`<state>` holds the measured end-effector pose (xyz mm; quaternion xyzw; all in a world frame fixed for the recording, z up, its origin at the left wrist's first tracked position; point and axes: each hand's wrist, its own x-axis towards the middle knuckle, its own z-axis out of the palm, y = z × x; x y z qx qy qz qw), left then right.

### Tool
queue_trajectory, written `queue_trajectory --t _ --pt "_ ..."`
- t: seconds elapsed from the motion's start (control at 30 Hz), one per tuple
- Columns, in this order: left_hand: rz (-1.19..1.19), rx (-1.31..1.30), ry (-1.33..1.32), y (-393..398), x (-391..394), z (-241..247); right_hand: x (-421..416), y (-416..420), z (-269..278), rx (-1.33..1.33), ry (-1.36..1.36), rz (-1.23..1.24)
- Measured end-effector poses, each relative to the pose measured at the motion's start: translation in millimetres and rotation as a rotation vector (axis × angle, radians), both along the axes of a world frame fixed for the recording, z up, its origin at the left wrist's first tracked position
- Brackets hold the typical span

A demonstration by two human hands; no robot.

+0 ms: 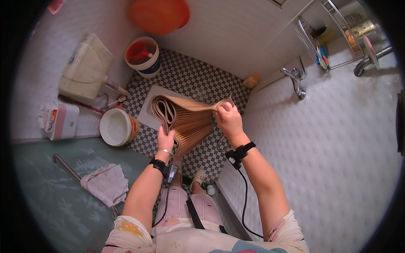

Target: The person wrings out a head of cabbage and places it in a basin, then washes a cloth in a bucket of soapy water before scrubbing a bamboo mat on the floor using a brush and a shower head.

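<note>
A brown ribbed mat, partly rolled or folded in layers at its left end, hangs above the tiled floor between my hands. My left hand grips the lower edge of the rolled end, with the thumb against it. My right hand is closed around the mat's gathered upper right corner. Both wrists wear black straps with small devices and cables. Beneath the mat lies a pale flat panel on black-and-white tiles.
A white bucket and a bucket holding a red scoop stand left. A cistern and tissue box are on the left wall. A chrome faucet and wire rack are right. A cloth hangs on the green door's handle.
</note>
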<state>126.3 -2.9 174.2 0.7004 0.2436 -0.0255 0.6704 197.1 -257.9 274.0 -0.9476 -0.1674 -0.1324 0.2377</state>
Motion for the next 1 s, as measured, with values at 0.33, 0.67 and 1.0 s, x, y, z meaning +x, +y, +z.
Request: queue_trajectory --t 0.33,0.67,1.0 --pt "0.406 -0.354 0.460 -21 -19 -180 -4 39 -127 0.061 0.412 0.137" --pt "0.177 -0.342 0.695 5 -146 -356 -217 6 -383 0.266 1.050 -0.202" --pt "0.183 -0.277 0.811 46 -189 -501 -272 18 -536 0.364 1.241 -0.430"
